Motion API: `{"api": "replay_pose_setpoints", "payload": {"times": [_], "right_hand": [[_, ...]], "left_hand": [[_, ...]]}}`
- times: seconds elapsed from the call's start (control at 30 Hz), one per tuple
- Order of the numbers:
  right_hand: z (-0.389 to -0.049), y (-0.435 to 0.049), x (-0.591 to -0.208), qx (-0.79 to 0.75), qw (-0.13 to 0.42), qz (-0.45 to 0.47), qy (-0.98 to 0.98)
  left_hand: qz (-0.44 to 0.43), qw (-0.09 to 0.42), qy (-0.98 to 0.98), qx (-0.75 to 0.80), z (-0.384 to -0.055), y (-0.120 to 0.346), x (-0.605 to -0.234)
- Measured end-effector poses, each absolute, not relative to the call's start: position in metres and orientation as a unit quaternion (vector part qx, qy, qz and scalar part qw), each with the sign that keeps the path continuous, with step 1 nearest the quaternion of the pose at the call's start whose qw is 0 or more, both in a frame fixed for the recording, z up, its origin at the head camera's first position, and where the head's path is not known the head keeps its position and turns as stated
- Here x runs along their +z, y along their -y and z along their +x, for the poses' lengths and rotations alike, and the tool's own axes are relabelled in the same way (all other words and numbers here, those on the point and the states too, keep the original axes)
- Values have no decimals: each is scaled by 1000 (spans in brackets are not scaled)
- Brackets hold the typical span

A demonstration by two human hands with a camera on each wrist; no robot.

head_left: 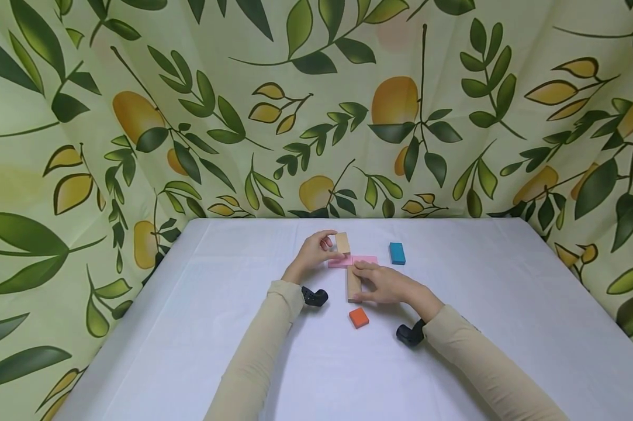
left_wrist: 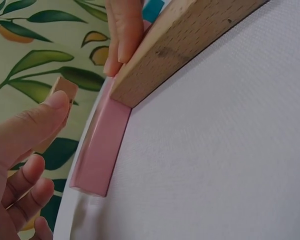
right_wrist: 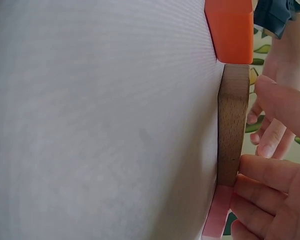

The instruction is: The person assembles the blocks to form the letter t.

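My left hand pinches a small pale wooden block between thumb and fingers, raised over the left part of a pink bar. Whether the pink is one piece or two, I cannot tell. A longer wooden block lies on the table with its far end against the pink, forming a T. My right hand rests at this longer block, its fairly straight fingertips touching near the far end and its thumb by the near end. An orange square block lies just nearer than the long block.
A blue block lies to the right, beyond my right hand. The white-covered table reaches back to a leaf-and-fruit patterned curtain. Black wrist devices are worn on both wrists.
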State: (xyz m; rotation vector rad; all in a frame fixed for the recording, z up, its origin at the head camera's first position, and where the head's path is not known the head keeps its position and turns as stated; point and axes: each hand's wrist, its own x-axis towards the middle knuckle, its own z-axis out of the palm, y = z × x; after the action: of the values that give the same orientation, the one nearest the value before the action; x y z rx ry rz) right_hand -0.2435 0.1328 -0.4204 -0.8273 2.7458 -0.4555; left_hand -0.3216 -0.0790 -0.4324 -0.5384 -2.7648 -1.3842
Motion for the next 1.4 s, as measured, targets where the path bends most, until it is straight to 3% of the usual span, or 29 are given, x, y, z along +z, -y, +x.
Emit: {"api": "replay_pose_setpoints", "payload": {"times": [0.73, 1.4], "right_hand": [[-245, -132, -422, -148, 107, -294, -938], [-245, -134, -425, -161, 103, -297, -936]], "left_hand": [[-163, 20, 875, -456, -327, 70, -442], [-145, -5, 884, -445, -329, 62, -441]]}}
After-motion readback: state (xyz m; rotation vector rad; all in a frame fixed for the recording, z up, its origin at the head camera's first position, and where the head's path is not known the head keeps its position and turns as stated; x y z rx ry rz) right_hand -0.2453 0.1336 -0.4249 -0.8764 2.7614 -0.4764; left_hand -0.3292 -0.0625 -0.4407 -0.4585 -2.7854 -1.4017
